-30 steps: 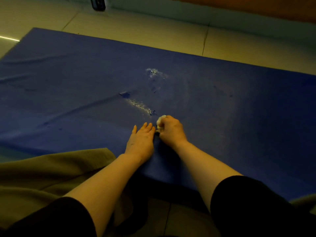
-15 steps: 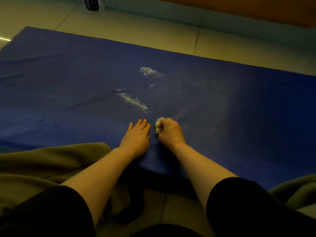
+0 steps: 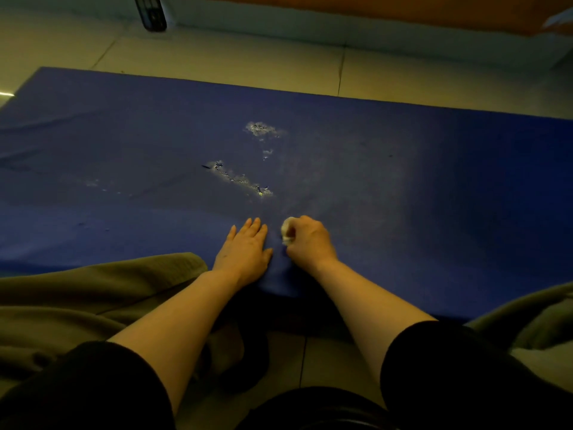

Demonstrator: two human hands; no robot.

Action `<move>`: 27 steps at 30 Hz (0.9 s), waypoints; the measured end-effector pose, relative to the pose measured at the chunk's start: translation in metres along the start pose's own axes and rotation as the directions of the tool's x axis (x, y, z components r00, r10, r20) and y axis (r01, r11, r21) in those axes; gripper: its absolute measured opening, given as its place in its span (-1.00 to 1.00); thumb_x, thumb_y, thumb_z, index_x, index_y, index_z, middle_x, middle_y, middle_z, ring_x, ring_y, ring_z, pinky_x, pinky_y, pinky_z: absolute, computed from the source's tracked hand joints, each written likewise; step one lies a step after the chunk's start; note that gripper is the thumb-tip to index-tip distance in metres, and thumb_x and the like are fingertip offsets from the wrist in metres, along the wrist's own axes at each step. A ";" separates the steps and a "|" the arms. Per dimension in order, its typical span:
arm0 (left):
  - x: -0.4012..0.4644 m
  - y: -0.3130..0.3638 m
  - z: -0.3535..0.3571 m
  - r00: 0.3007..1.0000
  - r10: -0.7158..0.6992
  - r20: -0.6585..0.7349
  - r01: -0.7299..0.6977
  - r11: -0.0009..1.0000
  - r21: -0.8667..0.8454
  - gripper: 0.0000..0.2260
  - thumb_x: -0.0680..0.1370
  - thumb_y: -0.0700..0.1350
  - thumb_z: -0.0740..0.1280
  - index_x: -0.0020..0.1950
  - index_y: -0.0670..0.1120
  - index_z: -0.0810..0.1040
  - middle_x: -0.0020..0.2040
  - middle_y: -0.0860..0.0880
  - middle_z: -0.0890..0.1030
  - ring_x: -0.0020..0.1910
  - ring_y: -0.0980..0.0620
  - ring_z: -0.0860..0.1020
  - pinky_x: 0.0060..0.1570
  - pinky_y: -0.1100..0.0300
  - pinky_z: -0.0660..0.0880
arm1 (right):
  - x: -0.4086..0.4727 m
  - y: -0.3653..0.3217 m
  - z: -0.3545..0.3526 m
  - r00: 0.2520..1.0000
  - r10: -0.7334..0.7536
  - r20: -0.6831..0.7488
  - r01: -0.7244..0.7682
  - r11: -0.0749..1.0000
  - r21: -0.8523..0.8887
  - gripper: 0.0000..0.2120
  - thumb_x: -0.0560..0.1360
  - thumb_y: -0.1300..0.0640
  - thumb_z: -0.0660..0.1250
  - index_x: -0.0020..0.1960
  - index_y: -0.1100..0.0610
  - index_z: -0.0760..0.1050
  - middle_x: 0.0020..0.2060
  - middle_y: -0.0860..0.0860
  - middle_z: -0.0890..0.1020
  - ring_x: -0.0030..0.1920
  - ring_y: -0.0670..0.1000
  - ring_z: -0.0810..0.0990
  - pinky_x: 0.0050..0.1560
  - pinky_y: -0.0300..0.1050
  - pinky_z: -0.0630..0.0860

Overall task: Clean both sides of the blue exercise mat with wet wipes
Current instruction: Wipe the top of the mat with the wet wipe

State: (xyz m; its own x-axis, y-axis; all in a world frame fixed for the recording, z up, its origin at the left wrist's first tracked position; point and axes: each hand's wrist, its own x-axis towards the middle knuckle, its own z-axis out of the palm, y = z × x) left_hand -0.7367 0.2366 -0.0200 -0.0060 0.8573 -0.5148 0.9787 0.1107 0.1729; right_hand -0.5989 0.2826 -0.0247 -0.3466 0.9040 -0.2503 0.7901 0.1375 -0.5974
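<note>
Mat: blue exercise mat [image 3: 403, 187] lies flat on the tiled floor [image 3: 217, 60], its near edge just in front of the person's knees.
Right hand: right hand [image 3: 310, 240] sits near the mat's near edge, fingers curled round a balled white wet wipe [image 3: 287, 231] pressed to the mat.
Left hand: left hand [image 3: 245, 248] lies flat just beside it, fingers straight, holding nothing, pinning the mat.
Technique: I'd judge short, firm strokes best, working outward toward the pale scuffed patches [image 3: 242, 179] farther in, with the flat hand stopping the mat creeping.
Surface: matte, thin, slightly creased toward its left end; the patches look flaky or worn.
Wipe: soft, crumpled, small.
</note>
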 end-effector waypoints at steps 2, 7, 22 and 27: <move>-0.003 -0.002 -0.003 1.000 0.011 0.011 -0.011 1.000 -0.001 -0.44 0.68 0.03 0.06 0.59 -0.14 -0.07 0.60 -0.09 -0.09 0.57 -0.05 -0.12 0.49 -0.02 -0.17 | 0.001 0.025 -0.014 0.992 0.113 -0.052 -0.114 0.993 -0.029 -0.88 0.39 0.29 0.27 -0.22 0.12 0.55 -0.11 0.14 0.60 -0.08 0.20 0.57 -0.06 -0.05 0.52; -0.007 0.000 -0.005 1.000 0.012 0.016 -0.012 1.000 -0.004 -0.44 0.69 0.03 0.05 0.59 -0.15 -0.08 0.59 -0.10 -0.11 0.57 -0.06 -0.13 0.51 -0.05 -0.17 | -0.004 0.045 -0.026 0.963 0.233 -0.139 -0.248 0.962 -0.110 -0.90 0.37 0.29 0.29 -0.29 0.15 0.53 -0.17 0.17 0.61 -0.13 0.23 0.59 -0.15 -0.04 0.53; -0.022 -0.006 -0.010 0.997 0.069 -0.035 -0.071 0.996 -0.060 -0.42 0.67 0.08 0.09 0.59 -0.13 -0.05 0.60 -0.08 -0.07 0.57 -0.01 -0.11 0.51 0.01 -0.21 | -0.032 0.040 -0.044 0.955 0.255 -0.149 -0.277 0.948 -0.155 -0.90 0.36 0.27 0.29 -0.23 0.19 0.58 -0.16 0.16 0.65 -0.08 0.21 0.60 -0.11 -0.07 0.51; -0.030 -0.011 -0.010 0.991 0.124 -0.058 -0.132 0.978 -0.162 -0.32 0.61 0.10 0.24 0.58 -0.14 -0.01 0.59 -0.09 -0.05 0.57 0.00 -0.10 0.50 0.05 -0.24 | -0.049 -0.032 -0.007 0.997 -0.061 0.046 0.064 0.996 -0.067 -0.95 0.38 0.27 0.32 -0.20 0.14 0.52 -0.08 0.15 0.58 -0.06 0.17 0.54 -0.15 -0.14 0.38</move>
State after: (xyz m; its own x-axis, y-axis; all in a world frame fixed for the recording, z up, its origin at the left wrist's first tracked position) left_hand -0.7490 0.2144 0.0021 0.1033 0.8920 -0.4401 0.9247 0.0769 0.3729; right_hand -0.6037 0.2368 0.0124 -0.4167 0.8745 -0.2482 0.7985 0.2216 -0.5597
